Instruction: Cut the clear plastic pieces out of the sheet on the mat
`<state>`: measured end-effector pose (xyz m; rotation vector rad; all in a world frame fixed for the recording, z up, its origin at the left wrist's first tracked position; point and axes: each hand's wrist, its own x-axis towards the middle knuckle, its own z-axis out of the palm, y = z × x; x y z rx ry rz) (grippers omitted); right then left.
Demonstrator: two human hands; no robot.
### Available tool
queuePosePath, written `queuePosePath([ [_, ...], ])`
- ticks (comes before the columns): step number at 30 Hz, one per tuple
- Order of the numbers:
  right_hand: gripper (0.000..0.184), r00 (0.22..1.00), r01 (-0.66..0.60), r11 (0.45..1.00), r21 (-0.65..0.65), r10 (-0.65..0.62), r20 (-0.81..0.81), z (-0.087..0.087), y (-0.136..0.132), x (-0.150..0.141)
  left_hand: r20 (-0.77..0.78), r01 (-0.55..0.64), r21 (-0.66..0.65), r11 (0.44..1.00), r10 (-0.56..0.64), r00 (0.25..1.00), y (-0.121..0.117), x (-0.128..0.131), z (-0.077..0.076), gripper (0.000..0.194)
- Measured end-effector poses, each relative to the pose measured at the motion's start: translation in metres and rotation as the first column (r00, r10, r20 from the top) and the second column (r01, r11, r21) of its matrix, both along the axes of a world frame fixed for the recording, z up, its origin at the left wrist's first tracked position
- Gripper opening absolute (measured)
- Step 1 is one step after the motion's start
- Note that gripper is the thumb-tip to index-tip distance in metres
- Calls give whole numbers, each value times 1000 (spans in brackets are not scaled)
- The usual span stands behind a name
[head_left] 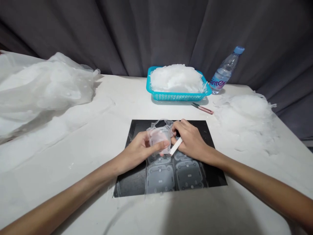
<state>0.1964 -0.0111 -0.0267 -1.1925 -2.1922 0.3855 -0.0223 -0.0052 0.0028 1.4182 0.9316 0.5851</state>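
My left hand [144, 145] is closed on a translucent, rounded-square silicone-like piece [160, 135], thumb across its front. My right hand [189, 140] is at the piece's right edge, where thin clear film [158, 123] sticks up. A white stick-like handle [176, 146] lies in the right hand, its lower end pointing down-left; whether it has a blade is hidden. Below both hands is a black mat [133, 176], bearing a clear sheet of similar rounded-square pieces [160, 178]. The hands cover the sheet's upper part.
A blue basket [181, 96] heaped with translucent white pieces stands at the back. Beside it are a water bottle [223, 75] and pink-handled thread snips [202, 108]. Clear scraps [251, 114] are piled at right. A large plastic bag [46, 85] covers the left side. Dark curtain [127, 36] hangs behind.
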Motion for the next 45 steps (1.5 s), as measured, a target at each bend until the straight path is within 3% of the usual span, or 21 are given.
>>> queuePosePath([
  [3,14,1000,-24,999,-45,24,-9,3,2,4,4,-25,4,1000,25,1000,4,-3,-2,32],
  [7,7,965,-204,956,-211,160,-206,17,5,13,43,-31,-17,999,32,999,10,-7,-4,33],
  [11,11,912,-267,900,-345,120,-393,23,6,14,76,-27,-8,1000,27,997,11,-7,-3,31],
  [15,14,902,-247,903,-350,83,-424,20,3,12,95,-34,-21,999,36,995,9,-5,-3,31],
  [19,6,909,-194,955,-225,90,-406,17,-1,7,90,-69,-61,996,75,993,7,-5,-5,30],
  [22,4,948,-80,988,-136,33,-316,11,0,2,74,-11,-90,996,17,997,4,-5,-6,32],
  [26,9,964,95,970,-222,-145,-221,3,8,-1,23,90,-104,990,-88,996,3,-5,-4,36],
  [31,2,965,75,955,-287,-141,-219,9,10,13,92,3,-87,996,5,996,8,-6,-5,35],
  [33,9,960,76,976,-202,-127,-250,18,5,20,129,-41,-82,996,51,990,8,-6,-8,37],
  [36,14,983,-19,993,113,39,-182,29,-4,22,159,-122,-112,986,139,977,8,-6,-12,38],
  [38,24,983,-185,928,325,168,81,32,-7,18,235,-116,-157,981,151,960,8,-5,-15,34],
  [40,31,929,-317,840,440,181,323,29,-5,12,330,-49,-187,981,110,938,10,-7,-15,33],
  [43,24,902,-364,761,537,145,406,23,1,4,314,41,-165,985,13,949,13,-10,-15,44],
  [45,19,912,-350,759,549,141,386,21,4,2,260,62,-115,991,-30,965,13,-12,-16,55],
])
